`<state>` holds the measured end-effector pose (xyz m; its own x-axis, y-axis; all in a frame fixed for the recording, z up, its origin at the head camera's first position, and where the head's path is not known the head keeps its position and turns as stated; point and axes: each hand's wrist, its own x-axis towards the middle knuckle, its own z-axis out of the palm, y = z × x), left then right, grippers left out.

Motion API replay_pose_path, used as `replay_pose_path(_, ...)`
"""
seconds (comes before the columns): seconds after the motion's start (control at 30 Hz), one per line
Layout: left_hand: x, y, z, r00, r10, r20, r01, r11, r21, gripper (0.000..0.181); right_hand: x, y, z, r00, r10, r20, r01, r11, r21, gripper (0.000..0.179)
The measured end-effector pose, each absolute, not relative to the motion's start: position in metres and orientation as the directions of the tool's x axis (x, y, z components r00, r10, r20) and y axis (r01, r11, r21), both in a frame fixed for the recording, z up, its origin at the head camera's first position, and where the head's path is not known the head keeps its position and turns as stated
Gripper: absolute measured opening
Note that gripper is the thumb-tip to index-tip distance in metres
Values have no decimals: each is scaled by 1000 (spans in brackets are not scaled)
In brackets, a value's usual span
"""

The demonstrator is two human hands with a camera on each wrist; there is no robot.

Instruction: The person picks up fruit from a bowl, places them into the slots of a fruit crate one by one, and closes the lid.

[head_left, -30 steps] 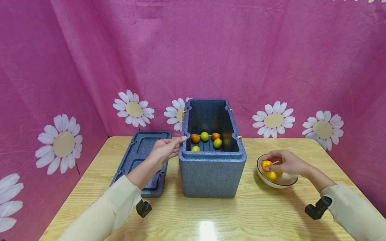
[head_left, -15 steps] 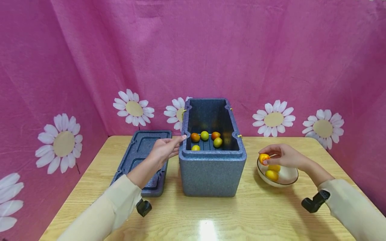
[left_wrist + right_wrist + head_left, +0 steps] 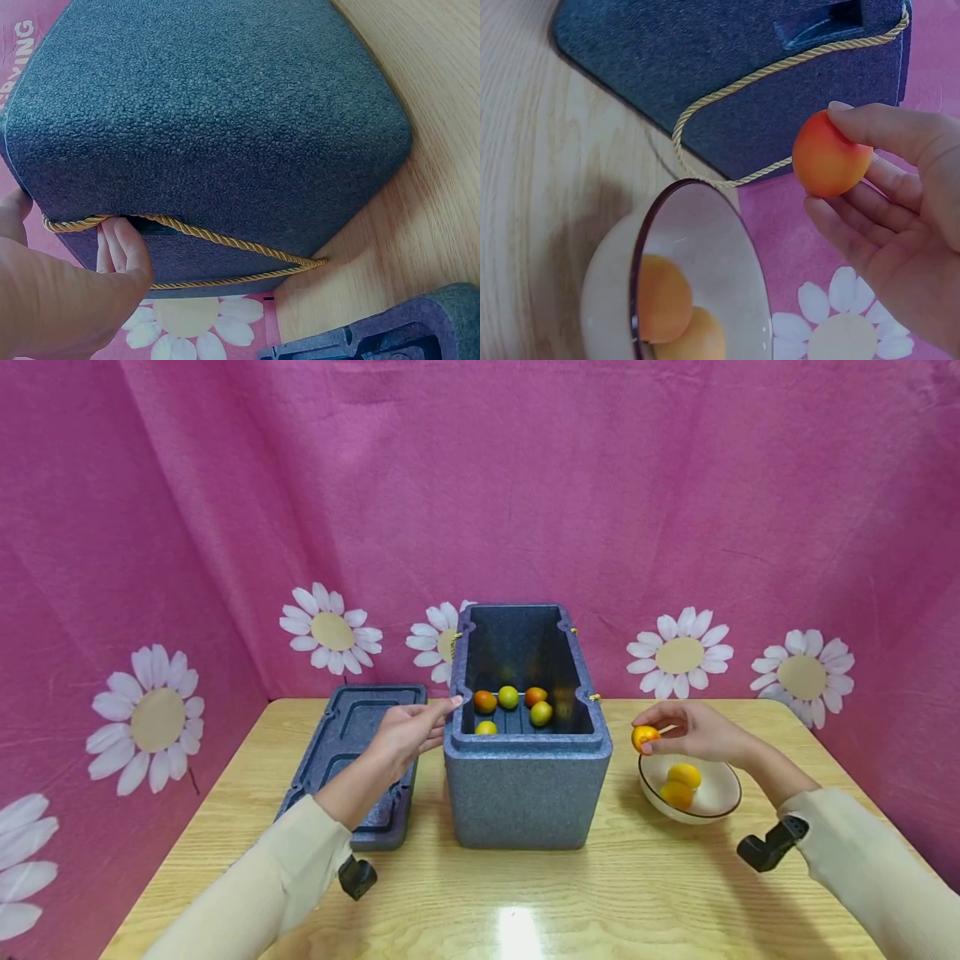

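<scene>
My left hand [image 3: 408,731] grips the left wall of a grey foam box [image 3: 525,797], thumb at the rim and fingers against the outer side. In the left wrist view those fingers lie by a gold rope handle [image 3: 232,241]. Inside the box are several small round fruits, green-yellow and orange-red, among them a green-yellow fruit [image 3: 541,713]. On the right, my right hand [image 3: 701,732] pinches an orange-red round fruit [image 3: 831,155] between thumb and fingers, above a white bowl with a dark rim [image 3: 722,797]. Two yellow-orange fruits [image 3: 665,298] lie in that bowl.
A grey foam lid [image 3: 360,718] lies on the wooden table [image 3: 450,906], left of the box. Another gold rope handle [image 3: 742,81] hangs on the box's right side. Behind the table hangs a pink curtain [image 3: 517,485] with white flowers.
My right hand has lifted the orange-red fruit up out of the bowl and moved it slightly left, uncovering the two fruits below. My left hand stays on the box wall.
</scene>
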<state>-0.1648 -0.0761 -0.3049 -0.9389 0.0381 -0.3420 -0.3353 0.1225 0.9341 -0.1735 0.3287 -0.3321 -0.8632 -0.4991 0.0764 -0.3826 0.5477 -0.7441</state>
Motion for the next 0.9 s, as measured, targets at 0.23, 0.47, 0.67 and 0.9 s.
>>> replay_pose_path(0.23,-165,-77,-306,-942,47,-332,-325,117,939,78,-178,321,-320,-841,-528,116,-426,515,-744,33)
replay_pose_path(0.47,-165,-77,-306,-941,43,-336,-330,115,937,77,-184,318,-306,-814,-566,131,-458,486,-744,33)
replay_pose_path(0.67,-166,-77,-306,-942,43,-334,-327,116,938,79,-186,315,-294,-798,-579,169,-496,470,-730,34)
replay_pose_path(0.9,-166,-77,-306,-941,40,-335,-329,119,937,77,-189,313,-284,-796,-584,158,-491,472,-732,35)
